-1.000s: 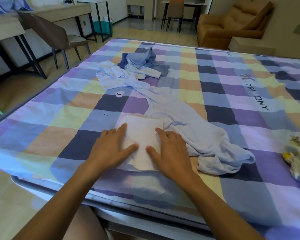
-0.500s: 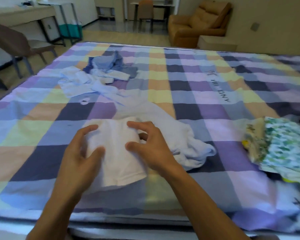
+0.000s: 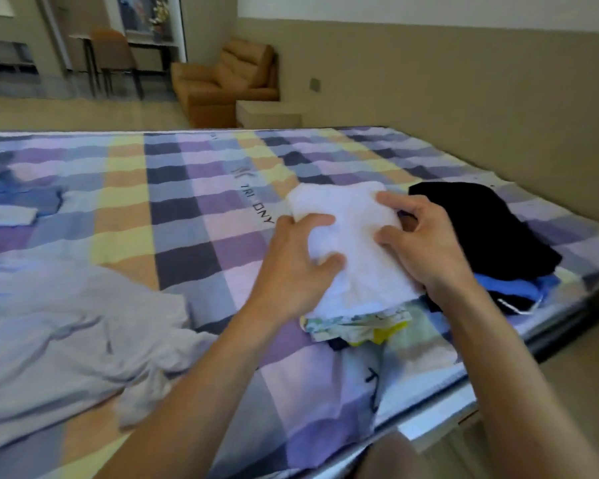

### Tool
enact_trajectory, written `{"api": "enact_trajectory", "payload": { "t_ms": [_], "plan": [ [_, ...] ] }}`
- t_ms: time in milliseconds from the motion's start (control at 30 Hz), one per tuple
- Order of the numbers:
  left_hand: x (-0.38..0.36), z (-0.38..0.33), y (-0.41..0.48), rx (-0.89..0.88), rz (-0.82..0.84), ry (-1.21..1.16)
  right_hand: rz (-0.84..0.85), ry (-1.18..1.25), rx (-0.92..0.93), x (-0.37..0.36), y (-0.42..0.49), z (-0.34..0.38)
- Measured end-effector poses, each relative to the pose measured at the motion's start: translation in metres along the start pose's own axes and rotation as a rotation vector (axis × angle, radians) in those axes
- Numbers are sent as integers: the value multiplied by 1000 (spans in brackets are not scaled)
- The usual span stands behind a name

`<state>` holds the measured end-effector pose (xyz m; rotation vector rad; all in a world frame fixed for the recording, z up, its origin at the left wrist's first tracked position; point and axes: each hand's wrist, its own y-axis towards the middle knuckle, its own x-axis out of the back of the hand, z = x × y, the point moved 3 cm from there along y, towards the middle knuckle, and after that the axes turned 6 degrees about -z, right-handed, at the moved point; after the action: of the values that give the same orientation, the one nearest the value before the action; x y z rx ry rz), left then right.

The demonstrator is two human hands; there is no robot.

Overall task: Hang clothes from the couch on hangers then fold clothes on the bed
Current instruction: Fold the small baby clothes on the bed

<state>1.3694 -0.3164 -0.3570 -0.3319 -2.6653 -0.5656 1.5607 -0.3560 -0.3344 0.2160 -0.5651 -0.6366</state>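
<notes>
1. The folded white garment (image 3: 353, 243) is at the right, near part of the bed (image 3: 187, 209), over a folded patterned garment (image 3: 357, 326). I cannot tell whether it already rests on that piece or is just above it.
2. Both hands hold this same white piece. The left hand (image 3: 298, 267) grips its left edge with thumb and fingers curled into the cloth. The right hand (image 3: 426, 243) grips the right edge in the same way.
3. I judge the step in hand to be stacking: the white piece goes on top of the patterned one.
4. One risk is that the folds come open. The fingers bunch the cloth, so a quick release could let the layers spring apart.
5. A second risk is a crooked stack. The pile lies not far from the near right corner of the bed, and a piece set off-centre could slide toward the edge.
6. A third risk is the black garment (image 3: 481, 229), which lies just beside the right hand on top of a blue garment (image 3: 512, 286). The fingers could catch it as they pull away and disturb it.
7. A pale grey garment (image 3: 66, 323) lies unfolded at the near left, well apart, so folding work remains.
</notes>
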Motion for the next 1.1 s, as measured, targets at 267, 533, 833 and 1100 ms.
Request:
{"api": "enact_trajectory", "payload": {
  "t_ms": [267, 533, 833, 1100],
  "plan": [
    [-36, 14, 13, -154, 46, 942, 343, -587, 172, -30, 13, -67],
    [-60, 65, 27, -116, 523, 630, 472, -426, 170, -56, -2, -90],
    [7, 78, -14, -6, 271, 462, 253, -447, 323, -70, -7, -47],
    [173, 161, -116, 284, 46, 755, 648, -15, 407, -208, -96, 47]
  ]
}}
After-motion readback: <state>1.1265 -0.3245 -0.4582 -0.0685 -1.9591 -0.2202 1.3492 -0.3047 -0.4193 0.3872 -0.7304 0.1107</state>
